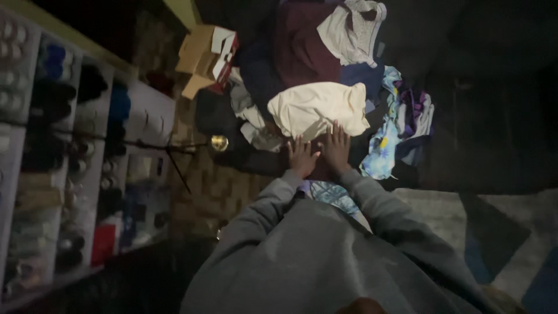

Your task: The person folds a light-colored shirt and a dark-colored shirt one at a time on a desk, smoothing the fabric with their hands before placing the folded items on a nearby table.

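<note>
Left hand (301, 156): I see it flat, fingers spread, gripping nothing, on a dark garment (321, 167).
Right hand (337, 147): flat and open beside it, fingertips touching the cream cloth (317, 107).
Cream cloth: atop the clothes pile (325, 52); I judge it soft, light, limp.
Hold: pinch its near edge.
</note>
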